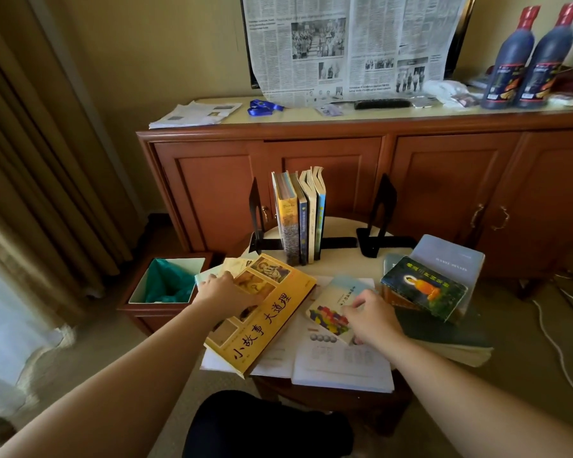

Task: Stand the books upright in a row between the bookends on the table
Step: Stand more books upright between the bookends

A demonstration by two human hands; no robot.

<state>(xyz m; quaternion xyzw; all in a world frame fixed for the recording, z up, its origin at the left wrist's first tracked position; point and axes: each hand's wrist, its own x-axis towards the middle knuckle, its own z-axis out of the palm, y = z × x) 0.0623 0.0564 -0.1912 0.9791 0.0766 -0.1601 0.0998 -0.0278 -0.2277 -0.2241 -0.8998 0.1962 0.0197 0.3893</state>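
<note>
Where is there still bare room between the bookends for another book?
Free: the gap between the standing books and the right bookend, and a narrower one beside the left bookend. Crowded: the table's near half, under flat books and both hands.

Between the standing books (300,216) and the right bookend (382,216) a gap is left open, reachable from above and from the front. A narrower gap is seen between the left bookend (256,214) and the books. The front of the table (341,262) is covered by flat books: a yellow book (272,320), a small colourful book (333,309), and a stack (444,282) at right.
</note>
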